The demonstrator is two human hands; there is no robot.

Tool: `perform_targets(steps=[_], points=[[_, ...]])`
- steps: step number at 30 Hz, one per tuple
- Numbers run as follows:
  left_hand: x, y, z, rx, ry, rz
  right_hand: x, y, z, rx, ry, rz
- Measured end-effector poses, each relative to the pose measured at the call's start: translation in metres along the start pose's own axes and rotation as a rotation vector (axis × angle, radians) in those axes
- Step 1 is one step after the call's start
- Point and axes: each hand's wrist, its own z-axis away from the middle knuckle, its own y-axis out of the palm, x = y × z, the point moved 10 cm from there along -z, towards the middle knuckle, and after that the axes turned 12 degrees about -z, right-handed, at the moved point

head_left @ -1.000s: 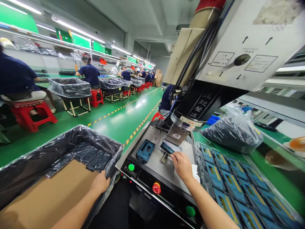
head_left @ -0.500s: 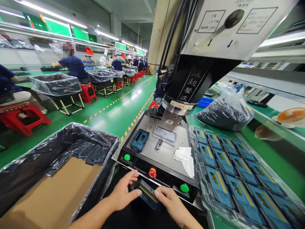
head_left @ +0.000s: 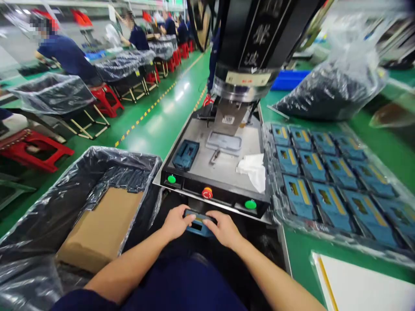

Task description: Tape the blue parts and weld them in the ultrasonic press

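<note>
Green flooring (head_left: 155, 125), edged with yellow-and-black dashed lines, is stretched between the work line on the left, where people in dark blue shirts are seated, and the black-and-steel press (head_left: 223, 164). In front of the press's black front edge, a teal plastic casing with a dark opening (head_left: 199, 230) is held level between both hands. One end is gripped narrowly by the left hand (head_left: 176, 222), thumb on top, and the other is pinched likewise by the right hand (head_left: 226, 229). Open steel is left on the bed between a dark teal casing (head_left: 186, 155), a grey rectangular fixture (head_left: 223, 142) and a crumpled white cloth (head_left: 253, 168). The bed is flanked on the left by a plastic-lined black bin (head_left: 78, 172) holding brown cardboard (head_left: 103, 224), and on the right by a clear plastic tray (head_left: 275, 190) filled with teal casings.

The held casing's underside is hidden, and its ends are covered by fingers. The press head is cut off at the top; the contents of the clear bag (head_left: 337, 86) are blurred.

White Chinese characters are carried on the black column (head_left: 256, 34), the lowest legible as 波. A red mark is borne by the cream ring label (head_left: 248, 79); the small white label (head_left: 228, 119) cannot be read.
</note>
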Motion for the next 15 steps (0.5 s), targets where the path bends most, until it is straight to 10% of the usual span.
perform_targets(steps=[8, 15], points=[[0.006, 0.003, -0.002, 0.062, -0.094, -0.079, -0.015, 0.008, -0.003, 0.063, 0.046, 0.009], [-0.027, -0.012, 0.009, -0.138, -0.049, -0.450, -0.015, 0.025, 0.002, 0.062, -0.035, -0.117]])
